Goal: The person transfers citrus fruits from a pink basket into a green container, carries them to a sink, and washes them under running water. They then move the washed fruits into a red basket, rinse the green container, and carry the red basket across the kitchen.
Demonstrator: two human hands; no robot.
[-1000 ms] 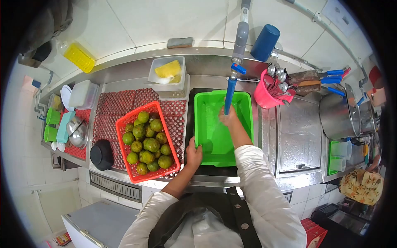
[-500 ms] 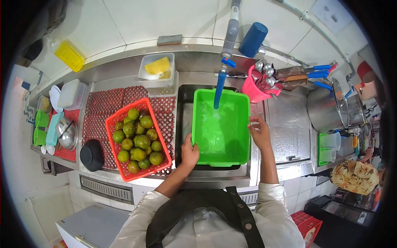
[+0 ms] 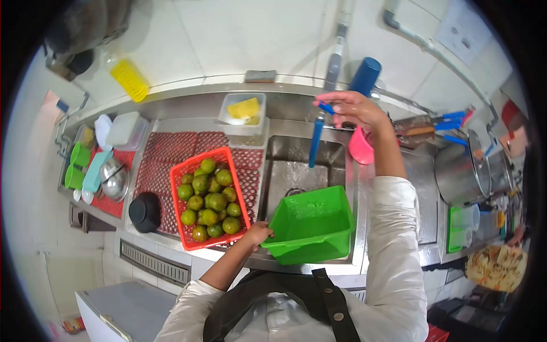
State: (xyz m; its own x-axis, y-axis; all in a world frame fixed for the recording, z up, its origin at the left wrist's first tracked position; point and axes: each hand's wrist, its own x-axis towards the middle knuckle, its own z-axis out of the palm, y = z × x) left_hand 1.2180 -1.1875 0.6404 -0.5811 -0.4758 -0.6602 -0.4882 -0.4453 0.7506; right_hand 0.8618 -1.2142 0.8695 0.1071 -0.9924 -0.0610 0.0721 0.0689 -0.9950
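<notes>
A green basin (image 3: 310, 225) is tilted over the front part of the steel sink (image 3: 279, 171). My left hand (image 3: 260, 233) is closed on its left edge. Up at the faucet, my right hand (image 3: 356, 109) lies over the blue tap handle (image 3: 326, 108), with its fingers stretched out to the left. The blue spout (image 3: 316, 142) points down into the sink, where the steel bottom looks wet. To the left of the sink, an orange-red basket (image 3: 247, 219) holds several green fruits (image 3: 217, 202).
Red perforated mats (image 3: 171, 153) lie under the basket, near a black bowl (image 3: 145, 211). A clear container with a sponge (image 3: 244, 108) stands behind. Right of the sink are a pink container (image 3: 361, 147), knives (image 3: 419, 130) and large pots (image 3: 461, 171). A person in patterned clothing (image 3: 497, 267) is at far right.
The green basin has moved toward me from under the spout and tilted. My right hand has gone from beside the basin up to the tap handle. My left hand still holds the basin.
</notes>
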